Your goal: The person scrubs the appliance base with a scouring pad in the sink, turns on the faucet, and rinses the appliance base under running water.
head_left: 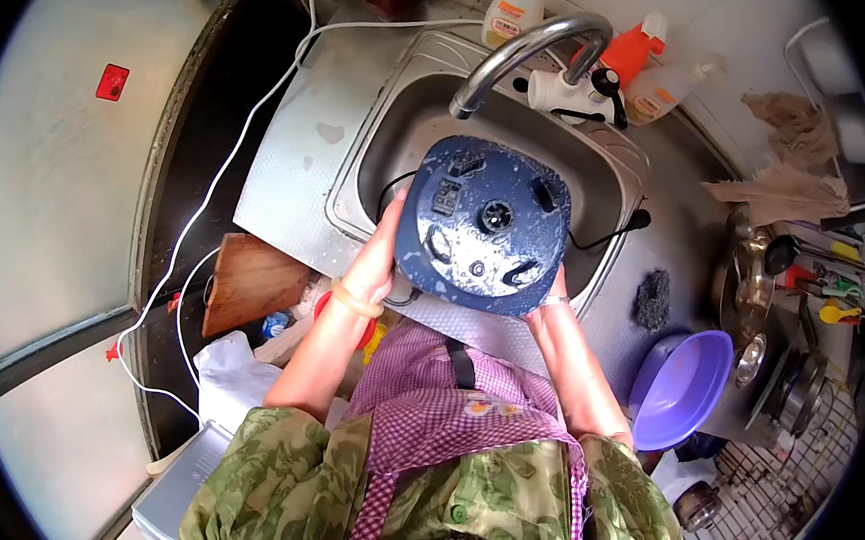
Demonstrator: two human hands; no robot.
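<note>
Between my two hands is a blue electric appliance [492,274], tilted so its rounded-square underside faces me. Its dark feet, label and round centre fitting show, and wet, soapy-looking patches cover the surface. My left hand [384,252] grips the left edge, its fingers mostly hidden behind. At the lower right edge my right hand [547,306] holds it too, fingers largely out of sight. The appliance is over the steel sink [371,180], below the curved faucet [528,46]. A black cord shows on both sides, with a black plug [640,219] at the sink's right rim.
Spray bottles [628,53] stand behind the sink. A dark scouring pad [653,301] and a purple basin [685,388] are to the right. White cables [253,117] run down the left, near a wooden board [251,285]. Pans and utensils crowd the far right.
</note>
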